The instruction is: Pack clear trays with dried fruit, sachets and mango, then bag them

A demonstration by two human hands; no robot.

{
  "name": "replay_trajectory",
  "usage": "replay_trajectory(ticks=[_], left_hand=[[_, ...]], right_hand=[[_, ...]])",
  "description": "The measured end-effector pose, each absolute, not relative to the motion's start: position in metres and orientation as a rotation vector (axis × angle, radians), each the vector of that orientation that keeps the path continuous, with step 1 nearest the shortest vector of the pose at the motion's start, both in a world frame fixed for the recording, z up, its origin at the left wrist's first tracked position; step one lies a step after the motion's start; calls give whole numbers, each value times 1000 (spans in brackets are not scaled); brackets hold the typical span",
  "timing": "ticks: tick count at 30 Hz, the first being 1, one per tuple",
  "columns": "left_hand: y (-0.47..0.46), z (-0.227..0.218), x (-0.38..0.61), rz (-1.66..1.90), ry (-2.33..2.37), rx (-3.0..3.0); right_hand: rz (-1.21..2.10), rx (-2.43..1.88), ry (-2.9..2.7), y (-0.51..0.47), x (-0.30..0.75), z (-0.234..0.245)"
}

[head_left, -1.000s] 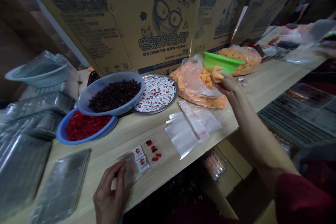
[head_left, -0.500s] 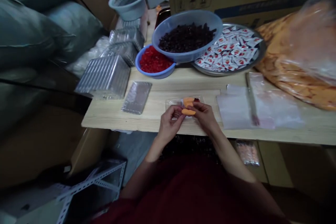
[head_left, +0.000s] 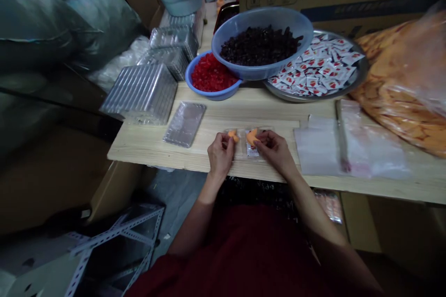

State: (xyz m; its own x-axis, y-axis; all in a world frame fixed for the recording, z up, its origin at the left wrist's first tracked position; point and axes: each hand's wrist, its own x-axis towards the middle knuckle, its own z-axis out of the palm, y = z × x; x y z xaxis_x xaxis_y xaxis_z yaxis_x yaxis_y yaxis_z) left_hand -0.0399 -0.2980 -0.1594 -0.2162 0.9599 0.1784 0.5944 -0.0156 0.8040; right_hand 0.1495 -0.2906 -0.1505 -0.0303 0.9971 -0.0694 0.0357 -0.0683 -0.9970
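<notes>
My left hand (head_left: 220,153) pinches a small orange gummy piece (head_left: 233,136) at the left side of a clear plastic tray (head_left: 239,145). My right hand (head_left: 275,151) holds a second orange gummy piece (head_left: 252,137) over the tray's right part. A white-and-red sachet (head_left: 252,151) lies in the tray beneath it. Both pieces touch the tray or sit very close to it; I cannot tell which. The tray rests on the front of a pale wooden table (head_left: 146,146), partly hidden by my fingers.
A blue bowl of dark dried fruit (head_left: 259,41) overlaps a blue bowl of red pieces (head_left: 211,74). Beside them are a metal platter of sachets (head_left: 315,67), stacked plastic trays (head_left: 141,93), clear bags (head_left: 348,144), and a large bag of orange pieces (head_left: 400,86).
My view has turned left and down from the long table. My right hand has come from the orange bag to join my left, and the two orange pieces have moved apart over the tray.
</notes>
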Motion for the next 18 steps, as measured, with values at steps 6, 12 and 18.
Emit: replay_trajectory(ticks=[6,12,18], left_hand=[[-298,-163,-54,1014,1924,1901],[-302,-146,-75,1202,1708,1793],[-310,-149,-76,924,1527,2062]], right_hand=[[1221,-1320,-1560,-292,139,-146],[1014,-1330,-1840,-287,100,-155],[483,-1402,-2082,-291,98,-163]])
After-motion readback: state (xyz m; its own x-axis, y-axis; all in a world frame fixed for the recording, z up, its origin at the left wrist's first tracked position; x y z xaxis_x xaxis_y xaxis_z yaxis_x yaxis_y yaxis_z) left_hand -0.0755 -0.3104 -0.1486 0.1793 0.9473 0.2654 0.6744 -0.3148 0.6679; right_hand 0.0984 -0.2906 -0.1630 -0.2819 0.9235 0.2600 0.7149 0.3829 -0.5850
